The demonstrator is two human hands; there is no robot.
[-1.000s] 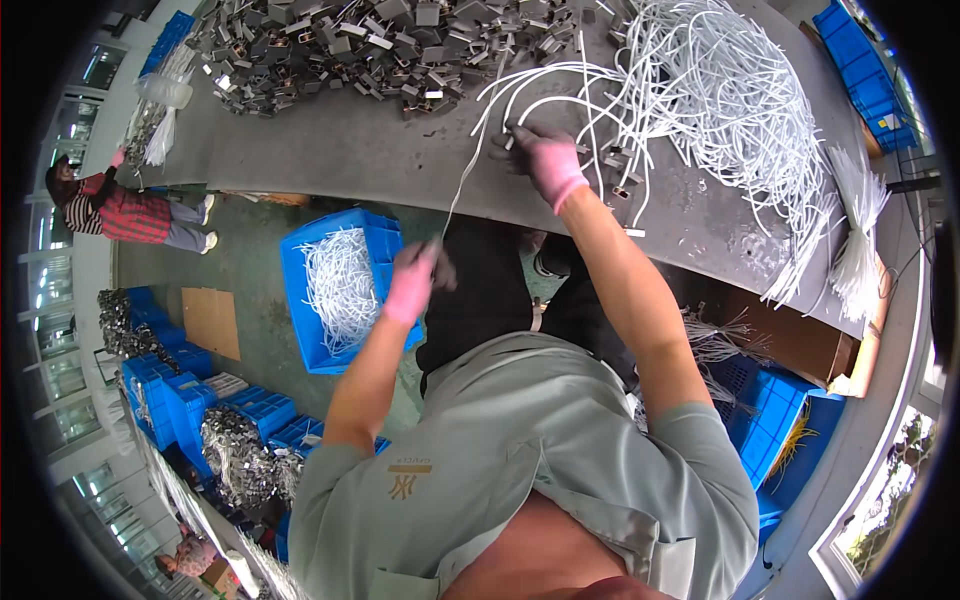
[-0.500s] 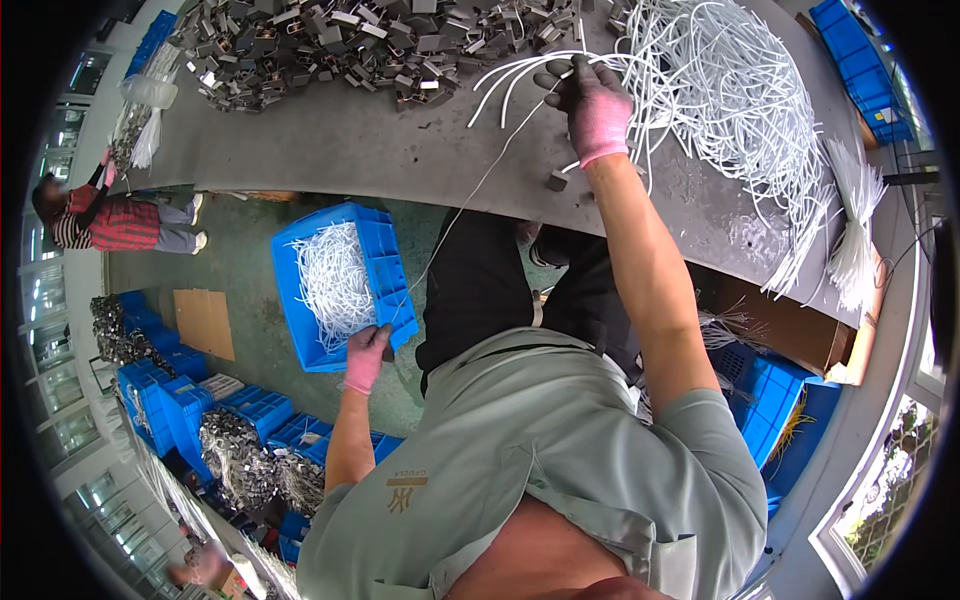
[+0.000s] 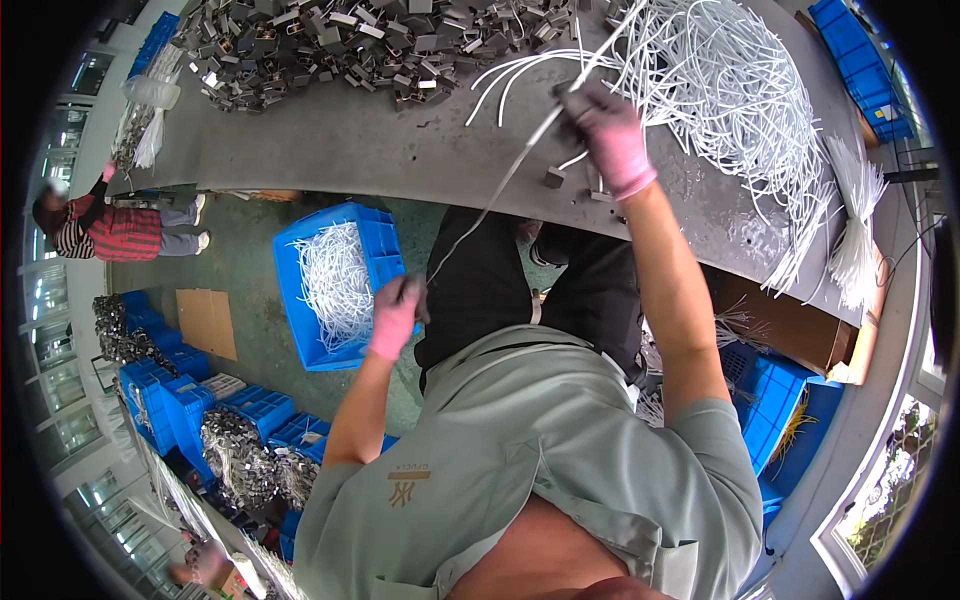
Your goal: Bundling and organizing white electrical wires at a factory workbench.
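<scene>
A thin grey wire [image 3: 470, 235] runs up from my left hand [image 3: 398, 318] across the bench edge. My left hand wears a pink glove with dark fingertips and is closed on the wire's lower end, in front of my lap. Toward its upper part a thicker white tube [image 3: 543, 128] lies along the same line. My right hand [image 3: 606, 132], gloved alike and slightly blurred, pinches this tube over the bench. Just beyond it spreads a big tangled pile of white tubes [image 3: 720, 100], several of them sticking out to the left. Two small dark blocks [image 3: 553, 178] lie near my right wrist.
Dark rectangular metal parts [image 3: 320, 50] are heaped along the bench's [image 3: 300, 150] far side. A blue crate [image 3: 385, 240] of white tube pieces stands beside my left hand. At right, a white wire bundle [image 3: 855, 230] hangs over the edge. Another person [image 3: 120, 225] works at far left.
My right hand has moved slightly right and nearer, with a white tube now stretched along the wire. My left hand has come up and right, away from the crate's corner.
</scene>
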